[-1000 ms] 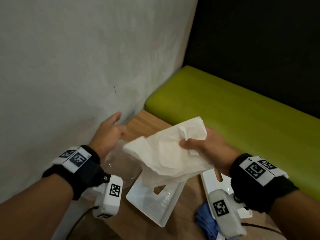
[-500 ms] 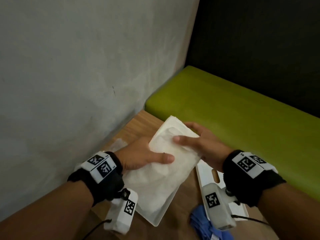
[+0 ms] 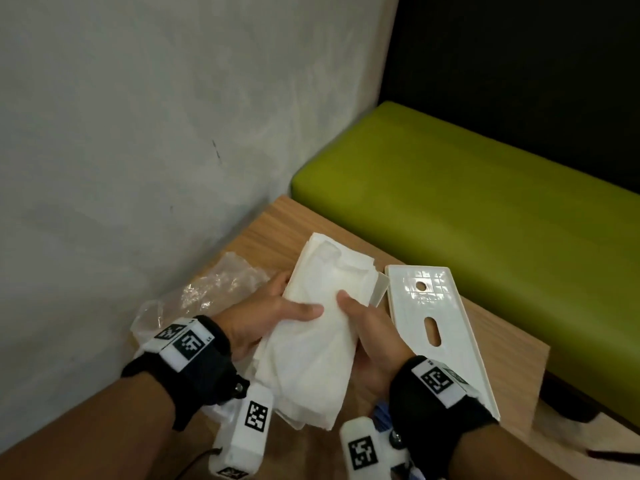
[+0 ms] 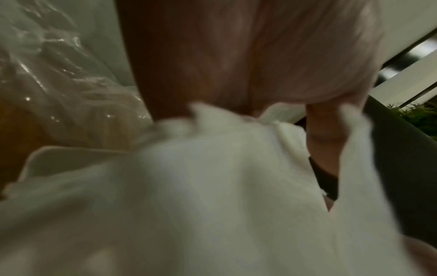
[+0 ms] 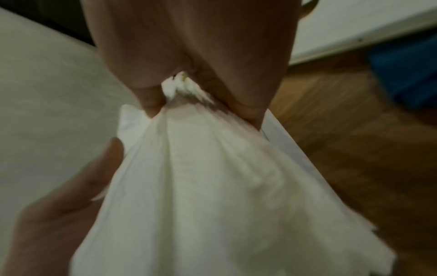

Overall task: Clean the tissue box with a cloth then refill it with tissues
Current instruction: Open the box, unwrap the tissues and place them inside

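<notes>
Head view: both hands are gripping a stack of white tissues (image 3: 311,341) above a wooden bench (image 3: 277,223) — the left hand (image 3: 256,317) curling around its left edge, the right hand (image 3: 370,334) pinching its right edge. A white tissue box panel (image 3: 440,327) with holes is lying just right of the tissues — clear plastic wrap (image 3: 214,289) is sitting crumpled at left, by the wall.

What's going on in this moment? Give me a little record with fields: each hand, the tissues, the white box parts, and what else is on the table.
left hand: grips the tissue stack's left side
right hand: grips the stack's right side
tissue stack: white, rumpled, held over the box tray
box tray: mostly hidden, one corner shows
box lid: flat on the wooden table, right of the tissues
plastic wrapper: crumpled, near the wall
blue cloth: beside the lid
</notes>
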`<move>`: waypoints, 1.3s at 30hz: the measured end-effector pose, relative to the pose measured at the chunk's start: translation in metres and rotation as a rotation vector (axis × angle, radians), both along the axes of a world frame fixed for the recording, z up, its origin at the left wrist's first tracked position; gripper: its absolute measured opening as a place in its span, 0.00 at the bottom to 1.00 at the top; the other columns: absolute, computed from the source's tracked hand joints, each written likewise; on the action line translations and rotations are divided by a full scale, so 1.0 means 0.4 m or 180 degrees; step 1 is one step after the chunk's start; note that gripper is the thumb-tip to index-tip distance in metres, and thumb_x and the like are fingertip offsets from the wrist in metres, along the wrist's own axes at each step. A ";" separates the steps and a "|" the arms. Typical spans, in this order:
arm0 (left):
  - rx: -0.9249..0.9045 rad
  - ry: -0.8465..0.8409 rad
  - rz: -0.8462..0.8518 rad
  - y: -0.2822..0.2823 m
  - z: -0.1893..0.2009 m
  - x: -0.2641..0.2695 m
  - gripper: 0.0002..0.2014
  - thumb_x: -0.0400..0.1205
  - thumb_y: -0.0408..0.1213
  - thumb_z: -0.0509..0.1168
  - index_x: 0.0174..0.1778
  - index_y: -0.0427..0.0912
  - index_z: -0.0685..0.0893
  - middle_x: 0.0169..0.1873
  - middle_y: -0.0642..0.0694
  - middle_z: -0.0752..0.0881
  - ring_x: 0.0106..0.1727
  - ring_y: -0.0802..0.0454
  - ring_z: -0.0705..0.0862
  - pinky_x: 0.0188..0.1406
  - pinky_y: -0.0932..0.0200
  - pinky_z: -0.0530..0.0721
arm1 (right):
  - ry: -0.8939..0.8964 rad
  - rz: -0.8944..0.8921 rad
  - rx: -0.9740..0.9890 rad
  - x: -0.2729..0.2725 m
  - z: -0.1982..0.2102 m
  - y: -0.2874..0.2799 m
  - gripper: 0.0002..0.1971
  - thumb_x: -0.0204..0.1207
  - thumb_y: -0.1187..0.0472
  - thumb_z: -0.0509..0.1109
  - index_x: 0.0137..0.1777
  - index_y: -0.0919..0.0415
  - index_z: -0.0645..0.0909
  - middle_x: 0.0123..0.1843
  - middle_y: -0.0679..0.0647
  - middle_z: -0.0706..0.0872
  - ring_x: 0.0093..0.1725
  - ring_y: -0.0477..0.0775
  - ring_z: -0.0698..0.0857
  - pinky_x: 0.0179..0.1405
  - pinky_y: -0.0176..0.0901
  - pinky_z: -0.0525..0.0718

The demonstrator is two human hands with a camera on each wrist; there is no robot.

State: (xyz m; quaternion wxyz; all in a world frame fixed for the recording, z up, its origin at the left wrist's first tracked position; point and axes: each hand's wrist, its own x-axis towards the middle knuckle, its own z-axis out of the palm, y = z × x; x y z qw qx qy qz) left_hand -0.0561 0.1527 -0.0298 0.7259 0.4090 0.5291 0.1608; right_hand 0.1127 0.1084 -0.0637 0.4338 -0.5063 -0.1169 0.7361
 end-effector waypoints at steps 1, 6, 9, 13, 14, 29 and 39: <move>0.0060 0.0178 -0.0190 -0.005 -0.003 -0.003 0.38 0.68 0.37 0.82 0.73 0.55 0.74 0.61 0.45 0.89 0.60 0.42 0.89 0.63 0.36 0.84 | -0.0089 -0.0109 -0.0028 0.001 -0.008 0.001 0.22 0.76 0.52 0.72 0.70 0.53 0.79 0.62 0.60 0.89 0.61 0.67 0.88 0.64 0.70 0.82; 0.0253 0.0808 -0.0449 -0.008 -0.018 -0.003 0.33 0.74 0.30 0.77 0.72 0.53 0.74 0.58 0.49 0.90 0.59 0.48 0.88 0.63 0.41 0.86 | -0.1051 0.0035 -0.0176 0.003 -0.020 0.006 0.33 0.58 0.46 0.77 0.65 0.47 0.76 0.62 0.51 0.88 0.58 0.59 0.88 0.59 0.64 0.86; 0.0186 0.1020 -0.0509 0.005 -0.026 0.002 0.35 0.68 0.32 0.73 0.71 0.54 0.75 0.57 0.48 0.90 0.58 0.46 0.88 0.63 0.40 0.85 | -0.2314 0.0556 -0.0107 0.014 -0.001 0.005 0.35 0.61 0.44 0.77 0.69 0.48 0.71 0.64 0.49 0.84 0.62 0.57 0.85 0.63 0.60 0.85; 0.0272 0.1421 -0.0650 0.009 -0.028 0.028 0.36 0.63 0.34 0.65 0.71 0.55 0.73 0.56 0.49 0.87 0.57 0.45 0.85 0.63 0.43 0.83 | -0.3246 0.0603 0.0012 0.022 0.025 -0.005 0.35 0.67 0.50 0.79 0.70 0.53 0.65 0.64 0.53 0.81 0.64 0.58 0.82 0.67 0.57 0.82; 0.0290 0.1502 -0.0656 0.011 -0.032 0.035 0.34 0.65 0.33 0.64 0.71 0.54 0.73 0.56 0.49 0.86 0.56 0.46 0.84 0.62 0.45 0.83 | -0.3358 0.0548 0.0075 0.023 0.027 -0.006 0.35 0.66 0.51 0.80 0.68 0.53 0.64 0.64 0.53 0.79 0.64 0.58 0.81 0.66 0.57 0.82; 0.2895 0.3254 -0.1307 -0.086 -0.072 0.073 0.23 0.78 0.47 0.70 0.68 0.49 0.74 0.64 0.49 0.77 0.62 0.47 0.81 0.56 0.50 0.87 | -0.4950 0.2288 0.1353 0.063 0.005 0.027 0.14 0.79 0.52 0.66 0.64 0.48 0.80 0.67 0.50 0.81 0.67 0.57 0.76 0.68 0.53 0.76; 0.2918 0.3125 -0.2386 -0.164 -0.078 0.102 0.41 0.68 0.47 0.81 0.72 0.45 0.67 0.59 0.45 0.86 0.53 0.49 0.89 0.51 0.51 0.90 | -0.5736 0.3197 0.1539 0.056 -0.002 0.070 0.20 0.82 0.43 0.52 0.63 0.47 0.79 0.60 0.50 0.86 0.62 0.59 0.79 0.63 0.61 0.67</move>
